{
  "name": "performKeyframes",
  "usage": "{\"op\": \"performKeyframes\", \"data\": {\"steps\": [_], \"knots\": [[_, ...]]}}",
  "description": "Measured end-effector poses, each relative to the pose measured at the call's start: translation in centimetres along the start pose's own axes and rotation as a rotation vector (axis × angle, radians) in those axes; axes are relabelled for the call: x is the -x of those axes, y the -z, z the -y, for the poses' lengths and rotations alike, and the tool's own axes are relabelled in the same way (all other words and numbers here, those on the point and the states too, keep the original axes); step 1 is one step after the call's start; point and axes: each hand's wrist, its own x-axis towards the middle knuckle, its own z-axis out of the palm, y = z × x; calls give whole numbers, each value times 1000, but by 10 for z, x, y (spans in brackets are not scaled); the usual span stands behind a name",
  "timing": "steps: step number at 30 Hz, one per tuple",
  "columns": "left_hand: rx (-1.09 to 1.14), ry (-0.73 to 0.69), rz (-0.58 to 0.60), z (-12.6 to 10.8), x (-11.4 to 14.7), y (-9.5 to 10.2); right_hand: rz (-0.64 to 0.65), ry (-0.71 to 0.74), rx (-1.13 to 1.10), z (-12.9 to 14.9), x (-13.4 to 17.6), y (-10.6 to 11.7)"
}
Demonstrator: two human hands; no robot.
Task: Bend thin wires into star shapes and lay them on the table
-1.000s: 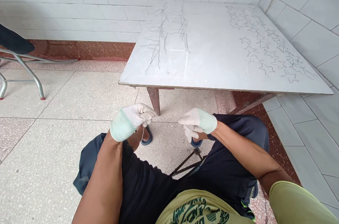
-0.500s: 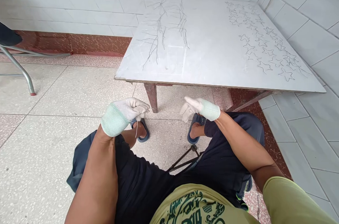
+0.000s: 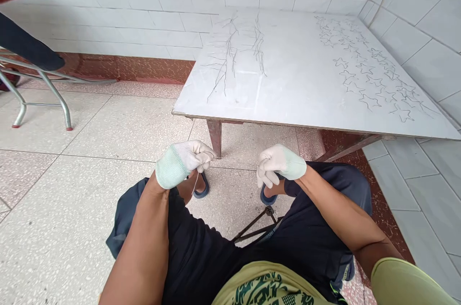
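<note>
My left hand, in a white glove with a green cuff, is closed in a pinch on a thin wire. The wire's loose end hangs down over my knee. My right hand, gloved the same way, hovers a short gap to the right at the same height with its fingers curled in. I cannot make out any wire inside it. Both hands hang above my lap, just in front of the low white table.
On the table lie branch-shaped wire pieces at the back left and several wire stars along the right. A metal chair frame stands on the tiled floor at far left. Tiled walls close the back and right.
My right hand, spread open half a second ago, has curled its fingers shut and dropped slightly. The left hand keeps its pinch on the wire. The view shifted a little.
</note>
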Motion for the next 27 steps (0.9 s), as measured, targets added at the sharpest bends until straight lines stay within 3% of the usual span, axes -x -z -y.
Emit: {"op": "performKeyframes", "data": {"steps": [3,7,9,10,13,17,23,27], "knots": [[17,0,-26,1,-1,0,-64,-95,344,14,7,10],[-9,-13,-44,3,-8,-2,-501,-57,819,22,4,14],[-28,-16,-39,5,-12,-4,-618,25,965,18,-4,3],[-38,-16,-38,7,-13,-5,-596,70,1024,14,-9,-4],[-67,-22,0,11,-16,-9,-358,142,1117,-3,-20,-21],[-104,-74,65,15,-17,-14,-89,167,1063,-25,-23,-24],[-128,-9,65,18,-17,-16,-112,214,1099,-45,-22,-14],[-86,13,55,9,-13,-21,-25,229,1230,-48,-16,-13]]}}
